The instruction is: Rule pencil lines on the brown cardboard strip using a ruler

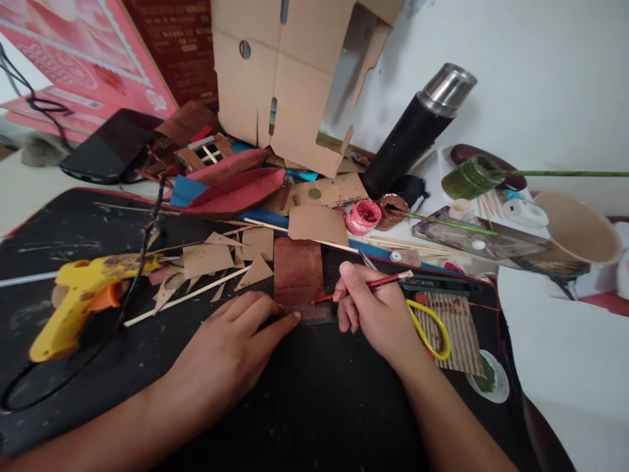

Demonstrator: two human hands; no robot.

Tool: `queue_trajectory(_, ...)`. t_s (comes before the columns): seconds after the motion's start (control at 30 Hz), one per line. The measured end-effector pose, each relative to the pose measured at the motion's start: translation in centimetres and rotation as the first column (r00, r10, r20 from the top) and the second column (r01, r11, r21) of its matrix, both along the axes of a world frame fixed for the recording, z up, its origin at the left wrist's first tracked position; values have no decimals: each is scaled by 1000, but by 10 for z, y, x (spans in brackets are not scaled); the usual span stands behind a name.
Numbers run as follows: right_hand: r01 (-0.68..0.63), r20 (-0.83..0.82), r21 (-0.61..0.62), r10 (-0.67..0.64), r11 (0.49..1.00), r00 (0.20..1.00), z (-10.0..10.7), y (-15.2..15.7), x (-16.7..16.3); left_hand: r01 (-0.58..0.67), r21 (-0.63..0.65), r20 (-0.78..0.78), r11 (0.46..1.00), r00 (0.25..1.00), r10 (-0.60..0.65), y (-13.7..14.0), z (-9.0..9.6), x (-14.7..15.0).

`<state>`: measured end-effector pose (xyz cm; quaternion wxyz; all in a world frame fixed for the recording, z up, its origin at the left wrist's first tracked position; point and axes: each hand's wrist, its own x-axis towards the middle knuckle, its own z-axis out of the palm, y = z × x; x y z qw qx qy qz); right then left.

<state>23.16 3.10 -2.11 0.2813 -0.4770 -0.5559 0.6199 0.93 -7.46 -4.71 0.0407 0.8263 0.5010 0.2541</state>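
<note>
A brown-painted piece of cardboard (297,272) lies on the black work surface in front of me. Across its near edge rests a clear ruler (317,313). My left hand (240,337) lies on the ruler's left end, fingers stretched out flat and pressing down; part of the ruler is hidden beneath it. A red and black pencil (383,280) is pinched in my right hand (378,311). Its point touches, or hovers just above, the brown piece near the ruler's upper edge. Yellow-handled scissors (445,337) lie right beside my right wrist.
To the left is a yellow glue gun (81,295) with its cord. Cardboard scraps (209,260) and a thin stick (189,296) lie nearby. Open paint jars (363,216), a black flask (410,141) and corrugated cardboard (455,328) stand or lie to the right.
</note>
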Motion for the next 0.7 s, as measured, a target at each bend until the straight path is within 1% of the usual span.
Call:
queue_trajectory(0.2, 3, -3, -44, -3, 999, 1000, 3, 4, -3, 4, -18, 22, 1000, 1000, -4, 1, 3, 0)
queue_trajectory(0.4, 5, 31, -116, -1, 993, 1000, 8, 8, -4, 12, -10, 41, 1000, 999, -12, 2, 4, -1)
queue_trajectory(0.57, 31, 70, -129, -22, 991, 997, 10, 12, -6, 19, -18, 45, 1000, 999, -18, 2, 3, -2)
queue_trajectory(0.7, 13, 87, -126, -2, 992, 996, 12, 14, -9, 15, -49, 43, 999, 999, -13, 0, 1, -2)
